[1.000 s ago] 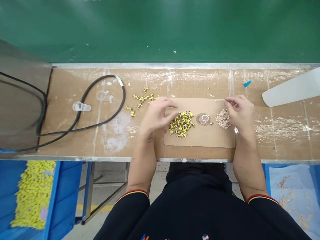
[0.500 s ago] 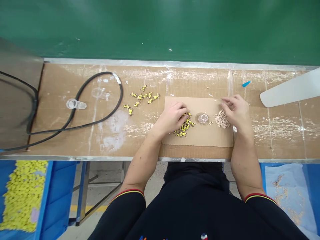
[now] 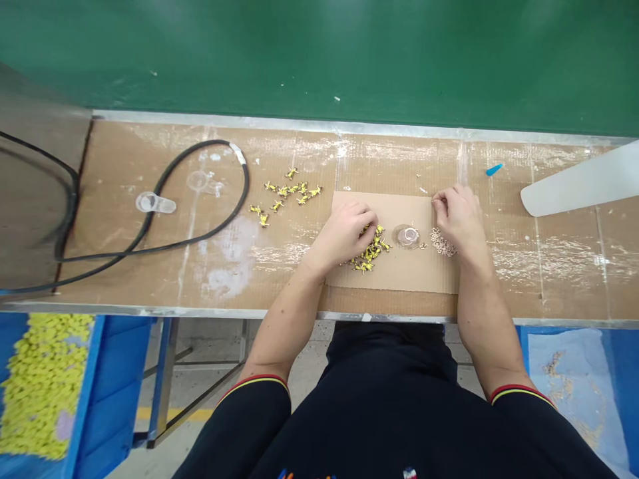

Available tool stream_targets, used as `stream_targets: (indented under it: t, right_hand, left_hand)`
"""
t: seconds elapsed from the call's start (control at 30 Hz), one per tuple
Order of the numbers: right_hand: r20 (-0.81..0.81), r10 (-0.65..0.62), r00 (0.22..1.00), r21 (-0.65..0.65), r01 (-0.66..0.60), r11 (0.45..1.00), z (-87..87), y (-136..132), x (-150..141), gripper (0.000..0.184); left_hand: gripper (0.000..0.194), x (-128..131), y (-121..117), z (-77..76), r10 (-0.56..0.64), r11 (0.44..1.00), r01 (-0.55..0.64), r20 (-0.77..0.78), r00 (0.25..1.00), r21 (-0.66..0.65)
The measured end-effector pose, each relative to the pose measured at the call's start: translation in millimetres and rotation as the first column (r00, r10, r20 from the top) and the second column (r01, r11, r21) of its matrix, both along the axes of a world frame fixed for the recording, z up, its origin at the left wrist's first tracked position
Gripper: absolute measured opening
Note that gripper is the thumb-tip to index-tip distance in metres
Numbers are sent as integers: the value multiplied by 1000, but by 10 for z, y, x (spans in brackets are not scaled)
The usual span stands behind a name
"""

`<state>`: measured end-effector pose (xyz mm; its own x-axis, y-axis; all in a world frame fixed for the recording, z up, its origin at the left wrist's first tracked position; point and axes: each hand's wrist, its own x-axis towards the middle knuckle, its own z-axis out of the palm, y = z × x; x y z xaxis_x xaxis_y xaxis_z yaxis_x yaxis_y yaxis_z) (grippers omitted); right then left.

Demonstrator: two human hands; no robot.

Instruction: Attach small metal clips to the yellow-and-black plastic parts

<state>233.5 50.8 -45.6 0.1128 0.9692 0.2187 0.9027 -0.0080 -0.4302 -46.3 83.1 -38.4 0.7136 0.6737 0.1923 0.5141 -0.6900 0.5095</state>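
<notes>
My left hand (image 3: 348,234) has its thumb and fingers curled together at the upper left of a pile of small yellow-and-black figures (image 3: 370,254). Whatever sits between those fingertips is hidden. Above a heap of tiny beige pieces (image 3: 442,243), my right hand (image 3: 458,214) is pinched closed, fingertips pointing left; anything in the pinch is too small to name. Both piles lie on a flat cardboard sheet (image 3: 394,279). A small clear round cup (image 3: 408,236) stands between them, with a few beige bits right beside it.
More yellow figures (image 3: 284,191) lie scattered to the left. A black cable (image 3: 245,193) loops near a clear plastic scoop-like piece (image 3: 156,203). At right are a blue tapered piece (image 3: 494,169) and a white tube-like object (image 3: 579,181). Blue bins (image 3: 112,386) flank the bench below.
My right hand has shifted left a little over the beige heap, and its fingers are drawn closer together. My left hand stays at the yellow pile. The view has moved slightly.
</notes>
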Motion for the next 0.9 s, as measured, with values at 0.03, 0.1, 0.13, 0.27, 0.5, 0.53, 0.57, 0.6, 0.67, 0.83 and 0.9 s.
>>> stream_targets:
  t: [0.03,0.1,0.13,0.27,0.5,0.53,0.57,0.6,0.67,0.83,0.9]
  right_hand:
    - [-34,10,999,24,-9,1000,12,-16,13,12]
    - [-140,32,990,74,-22,997,50,-68,46,10]
    - [-201,42,979,99,-23,995,75,-102,60,9]
    - [-398,112,911,167,-48,985,187,-259,61,3]
    - [-439,344,830,228,-267,936,304,-364,-43,9]
    - [-430,362,827,240,-282,929,315,-363,-47,11]
    - [-419,376,827,250,-293,923,325,-361,-48,12]
    - [-407,388,827,259,-304,917,336,-360,-48,13]
    - [-379,419,825,267,-336,903,357,-363,-51,15]
    - [-323,501,803,247,-439,864,385,-380,-91,20]
    - [-313,521,794,240,-465,852,386,-384,-108,21]
  left_hand:
    - [19,-1,1,7,2,1000,-2,-7,1000,3]
    - [19,-9,9,16,2,1000,-2,-26,1000,2]
    - [19,-15,15,18,2,1000,-2,-31,1000,-3]
    - [18,-50,41,16,19,999,-19,-1,1000,-30]
    - [12,-96,55,60,66,991,-58,63,996,-124]
    - [12,-101,53,71,74,989,-65,66,995,-132]
    - [11,-106,52,80,83,988,-73,68,994,-138]
    - [11,-110,51,88,90,986,-79,70,993,-145]
    - [10,-118,51,99,99,984,-86,80,992,-156]
    - [7,-127,61,92,90,986,-70,128,988,-151]
    - [6,-129,66,83,82,987,-61,147,986,-146]
